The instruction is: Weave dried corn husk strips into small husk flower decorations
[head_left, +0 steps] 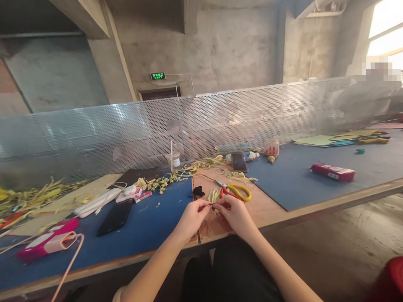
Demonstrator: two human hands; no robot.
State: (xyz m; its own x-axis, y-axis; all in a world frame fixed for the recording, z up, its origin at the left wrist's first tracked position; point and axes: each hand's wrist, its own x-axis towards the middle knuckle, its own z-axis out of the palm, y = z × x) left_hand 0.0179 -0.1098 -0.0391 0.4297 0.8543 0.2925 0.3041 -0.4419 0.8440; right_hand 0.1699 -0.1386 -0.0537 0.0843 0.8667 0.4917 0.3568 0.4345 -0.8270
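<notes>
My left hand (193, 216) and my right hand (235, 213) meet over the pinkish-brown board, fingertips pinched close together. A small bundle of pale yellow-green strips (213, 195), like dried leaf or husk, rises from between the fingertips. At the pinch shows a tiny dark bit, too small to name. Just beyond my right hand lie scissors (241, 191) with a yellow handle loop, a red handle part and metal blades pointing away. A crumpled black thing (198, 191) sits beyond my left hand.
Left, on blue matting, lie a black phone (116, 217), a magenta box (47, 241) with a cable and heaps of dried strips (40, 197). Behind are a cup with a straw (173, 160), a bottle (252, 156) and a perforated metal screen (201, 126). Another magenta box (333, 172) lies right.
</notes>
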